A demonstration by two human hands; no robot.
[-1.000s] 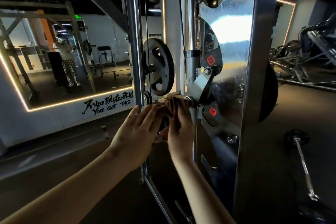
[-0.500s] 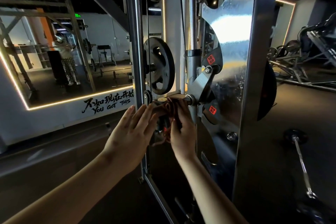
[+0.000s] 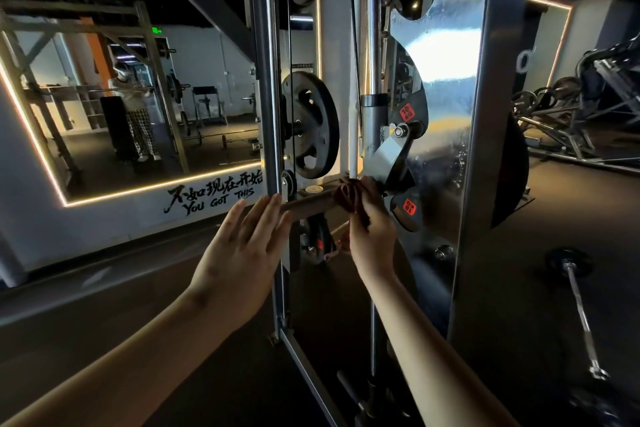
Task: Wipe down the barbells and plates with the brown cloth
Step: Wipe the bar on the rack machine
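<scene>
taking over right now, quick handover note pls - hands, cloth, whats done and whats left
Left hand: open, fingers straight, tips at the free end of the bar sleeve.
Right hand: grips the brown cloth, bunched round the sleeve's inner end, beside the hook.
Done: wiping of this sleeve is under way; how much is clean cannot be told.
Left: the rest of the sleeve, the black plate on its peg above, the 10 kg plates behind the hook, the barbell on the floor to the right.
</scene>
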